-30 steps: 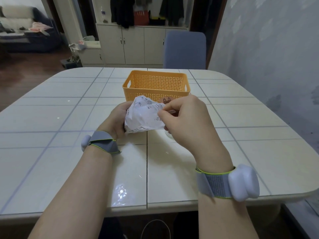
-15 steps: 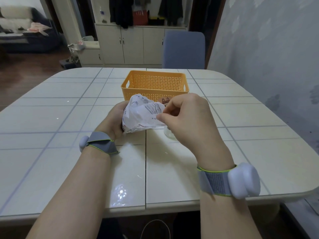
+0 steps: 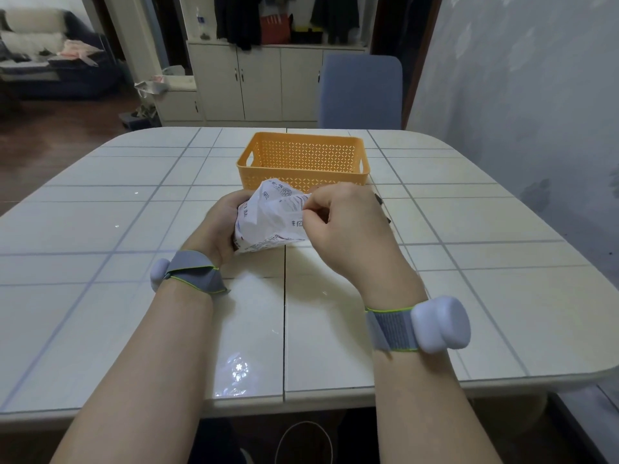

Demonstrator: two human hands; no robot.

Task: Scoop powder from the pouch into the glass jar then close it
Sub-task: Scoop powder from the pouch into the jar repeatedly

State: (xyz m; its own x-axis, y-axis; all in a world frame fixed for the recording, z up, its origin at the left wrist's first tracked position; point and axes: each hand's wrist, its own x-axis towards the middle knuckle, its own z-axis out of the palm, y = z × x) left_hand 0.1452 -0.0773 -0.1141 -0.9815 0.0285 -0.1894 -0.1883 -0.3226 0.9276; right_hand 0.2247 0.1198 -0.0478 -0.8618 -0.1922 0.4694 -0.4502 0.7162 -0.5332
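Observation:
A white printed pouch is held upright just above the table, in front of the orange basket. My left hand grips its left side from behind. My right hand pinches the pouch's top right edge between thumb and fingers. The glass jar is hidden behind my right hand. No scoop or lid shows in this view.
An orange perforated basket stands at the middle of the tiled table, right behind the pouch. A blue chair is at the far side. The wall runs along the right edge of the table.
My right hand's pinch has shifted slightly up along the pouch's top edge and the pouch mouth looks more spread. The jar glimpsed below my right hand earlier is now covered.

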